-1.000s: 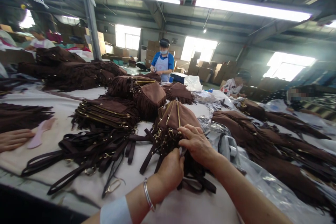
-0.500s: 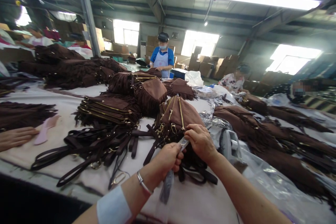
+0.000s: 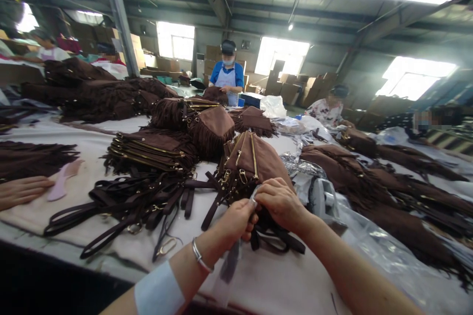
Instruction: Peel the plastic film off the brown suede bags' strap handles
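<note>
My left hand (image 3: 236, 219), with a bangle on its wrist, is closed around a dark strap wrapped in clear plastic (image 3: 231, 262), whose lower part hangs below the fist. My right hand (image 3: 277, 204) pinches the wrap's upper end, right against the left thumb. Just beyond both hands stands a brown bag with gold zips (image 3: 246, 157), and metal clips dangle at its near side. Loose dark straps (image 3: 279, 241) lie under and behind my hands. What is inside the pinched end is too blurred to make out.
Dark straps (image 3: 136, 202) and stacked brown fringed bags (image 3: 151, 150) lie left. A tape dispenser (image 3: 325, 197) and clear plastic (image 3: 391, 251) are right. Another person's hand (image 3: 25, 192) rests beside a pink comb-like tool (image 3: 62, 184). A co-worker in blue (image 3: 227, 76) stands across the table.
My right hand has shifted slightly left and down, closer over the left thumb, covering more of the wrapped end. The hanging part of the wrap has swung a little left.
</note>
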Demonstrator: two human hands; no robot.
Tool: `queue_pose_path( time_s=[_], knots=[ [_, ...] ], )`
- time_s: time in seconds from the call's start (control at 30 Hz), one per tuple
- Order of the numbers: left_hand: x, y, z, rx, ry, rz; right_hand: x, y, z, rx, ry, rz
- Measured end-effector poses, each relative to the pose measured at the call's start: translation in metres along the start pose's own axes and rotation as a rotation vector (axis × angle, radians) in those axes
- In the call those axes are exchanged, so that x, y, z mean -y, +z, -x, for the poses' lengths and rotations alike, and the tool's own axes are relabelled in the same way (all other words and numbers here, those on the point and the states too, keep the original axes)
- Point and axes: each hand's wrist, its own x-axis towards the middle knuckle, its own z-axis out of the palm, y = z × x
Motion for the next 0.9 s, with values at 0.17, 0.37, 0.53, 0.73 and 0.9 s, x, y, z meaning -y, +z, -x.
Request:
queue_pose_path(
  time_s=[0.17, 0.37, 0.53, 0.73, 0.9],
  knots=[
    [0.007, 0.0, -0.002, -0.198, 0.398, -0.57, -0.006, 0.002, -0.011, 0.095, -0.001, 0.015],
    [0.019, -0.002, -0.013, -0.26, 0.434, -0.65, -0.008, 0.001, -0.021, 0.194, -0.078, 0.081],
    [0.013, -0.009, -0.01, 0.001, 0.047, -0.128, -0.007, 0.006, -0.014, 0.117, -0.121, 0.077],
    [-0.005, -0.024, -0.008, 0.415, -0.214, 0.429, -0.006, 0.009, -0.004, -0.003, -0.159, 0.062],
    [0.001, -0.012, -0.013, 0.256, -0.268, 0.446, -0.009, 0.015, 0.008, -0.057, -0.192, 0.072]
  ],
)
